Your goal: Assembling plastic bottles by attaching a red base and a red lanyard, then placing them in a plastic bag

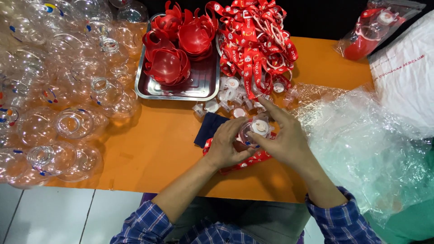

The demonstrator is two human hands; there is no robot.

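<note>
Head view, the only 1 given. 2 bare hands are seen low centre over the orange desk (149, 149). The left hand (224, 147) is curled narrow around a small clear bottle part (244, 134), thumb and fingers wrapped on its side, so the grip is closed on that piece. The right hand (282, 138) meets it from the other side; its thumb and middle fingers are pinched narrow on a white cap (260, 127) that sits on top of the clear piece, while the index finger is stretched out straight, pointing up-left toward the pile beyond.

Key relation: the cap is seated directly on the mouth of the clear piece, touching it, between both grips. The axis of cap and mouth is tilted up toward the camera, slightly to the right. The right hand is the nearer 1 to the cap; the left hand is lower and to the left, steadying the body. Whether the cap is fully seated cannot be told.

A red strap (246, 160) lies under both hands, touching the desk, with a dark blue cloth (209, 128) just beside the left hand. More white caps (228, 92) are scattered just beyond the hands. Behind them a heap of red lanyards (255, 40) is piled, and a steel tray (199, 86) with red cup parts (174, 45) stands to its left. Clear round bottles (68, 90) crowd the desk's left side; crumpled clear plastic bags (361, 135) lie on the right.
</note>
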